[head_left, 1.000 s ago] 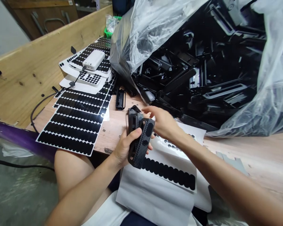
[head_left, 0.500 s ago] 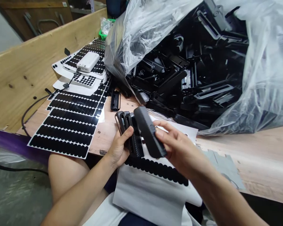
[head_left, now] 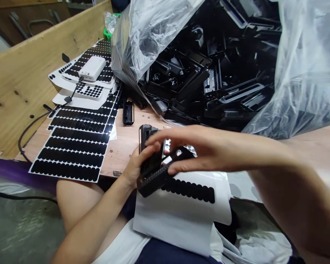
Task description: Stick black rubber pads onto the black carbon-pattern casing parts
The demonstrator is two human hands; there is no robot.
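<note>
My left hand (head_left: 134, 167) is closed around a small stack of black plastic housings (head_left: 151, 181) with a carbon-like weave on their sides. My right hand (head_left: 200, 146) reaches across them from the right, its thumb and fingers gripping another black plastic housing (head_left: 178, 156) at the top of the stack. That housing is tilted and partly hidden by the fingers. Under both hands a white sheet with black stickers (head_left: 191, 189) hangs from the table edge over my lap.
A big clear plastic bag (head_left: 151, 33) full of black parts (head_left: 189, 80) lies open at the back. Sticker sheets (head_left: 71, 154) spread on the left, with a white power bank (head_left: 92, 68) and its cable on top. One loose black housing (head_left: 128, 113) lies nearby. A wooden board (head_left: 19, 80) borders the left.
My right hand has swung up and over toward the left hand, turning its housing from beside the stack to across it. The stack has tilted. The view has shifted slightly.
</note>
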